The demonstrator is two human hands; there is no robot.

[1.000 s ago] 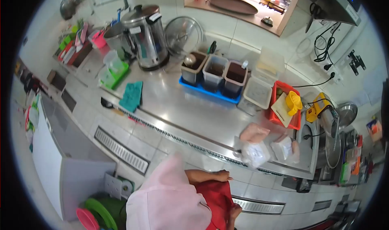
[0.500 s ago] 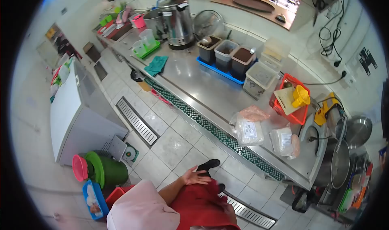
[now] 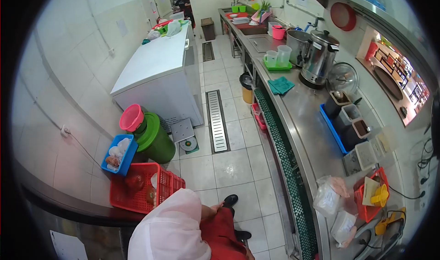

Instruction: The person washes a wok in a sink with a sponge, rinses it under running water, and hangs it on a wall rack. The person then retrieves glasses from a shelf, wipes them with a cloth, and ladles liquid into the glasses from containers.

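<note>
My left hand (image 3: 211, 211) hangs low beside the red apron (image 3: 222, 237), close to its upper edge. The white sleeve (image 3: 172, 228) covers most of that arm, and the fingers are too small and hidden to read. At the bottom edge, right of the apron, a sliver of skin (image 3: 250, 254) shows from my right side; its fingers are out of sight. Nearest to my left arm stands a red plastic crate (image 3: 120, 200) with bagged items inside. Black shoes (image 3: 231, 200) rest on the tiles below.
A long steel counter (image 3: 305, 136) runs along the right, bearing white bags (image 3: 327, 200), a blue tray (image 3: 332, 129) of containers and a steel urn (image 3: 319, 58). On the left are a white chest freezer (image 3: 156, 60), a green bin (image 3: 158, 143) and a floor scale (image 3: 183, 131).
My view has swung left, so the counter now lies on the right and the freezer and crates show more fully. My left hand, spread before, has lowered beside the apron.
</note>
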